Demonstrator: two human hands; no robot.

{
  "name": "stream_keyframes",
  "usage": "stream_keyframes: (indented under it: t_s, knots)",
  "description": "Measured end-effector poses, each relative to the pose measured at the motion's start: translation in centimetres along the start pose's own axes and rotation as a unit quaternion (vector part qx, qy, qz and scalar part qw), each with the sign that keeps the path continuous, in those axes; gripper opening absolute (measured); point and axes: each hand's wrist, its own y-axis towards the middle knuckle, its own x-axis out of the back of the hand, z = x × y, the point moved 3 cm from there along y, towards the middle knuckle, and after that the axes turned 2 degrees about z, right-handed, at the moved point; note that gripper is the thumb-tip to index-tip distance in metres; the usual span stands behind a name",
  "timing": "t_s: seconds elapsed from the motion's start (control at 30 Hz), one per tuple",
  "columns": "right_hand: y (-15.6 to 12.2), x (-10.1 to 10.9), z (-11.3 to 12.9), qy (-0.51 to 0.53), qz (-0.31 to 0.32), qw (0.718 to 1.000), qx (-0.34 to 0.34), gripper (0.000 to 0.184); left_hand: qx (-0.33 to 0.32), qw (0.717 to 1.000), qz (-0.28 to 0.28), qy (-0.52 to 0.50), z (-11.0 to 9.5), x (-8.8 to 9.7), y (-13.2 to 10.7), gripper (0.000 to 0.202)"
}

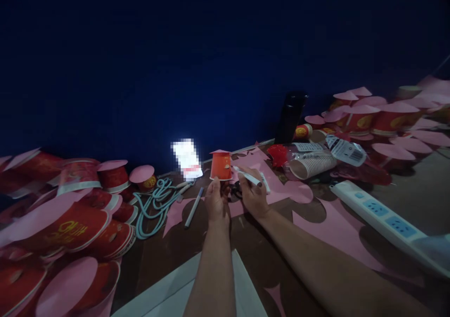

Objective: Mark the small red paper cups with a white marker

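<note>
My left hand point(215, 200) is closed around the rim of an upside-down red paper cup point(221, 166) with a pink paper disc on top, held up above the table. My right hand point(253, 196) is closed on a white marker pen point(248, 176). The pen's tip points left and touches the cup's right side. Both forearms reach in from the bottom edge. Black scissors point(236, 190) lie partly hidden between my hands.
Heaps of red cups capped with pink discs point(70, 223) fill the left, more stand at the back right point(365, 118). Pink paper offcuts point(337, 228), a sleeve of paper cups point(312, 163), a white power strip point(379, 218), a teal cable point(156, 200), another pen point(194, 208) and a black bottle point(291, 115) lie around.
</note>
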Motion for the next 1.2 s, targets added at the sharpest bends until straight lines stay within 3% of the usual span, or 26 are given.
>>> stream_keyframes:
  t_s: [0.13, 0.5, 1.2]
  knots:
    - [-0.6, -0.2, 1.5, -0.012, 0.038, 0.997, 0.071, 0.022, -0.01, 0.999, -0.008, 0.043, 0.2, 0.2, 0.2, 0.032]
    - [-1.0, -0.4, 1.8, -0.025, 0.076, 0.993, 0.09, 0.018, -0.032, 0.997, -0.004, 0.065, 0.0, 0.1, 0.1, 0.027]
    - [-0.7, -0.3, 2.1, -0.03, 0.07, 0.991, 0.109, 0.017, -0.022, 0.992, 0.004, 0.123, 0.1, 0.4, 0.3, 0.033]
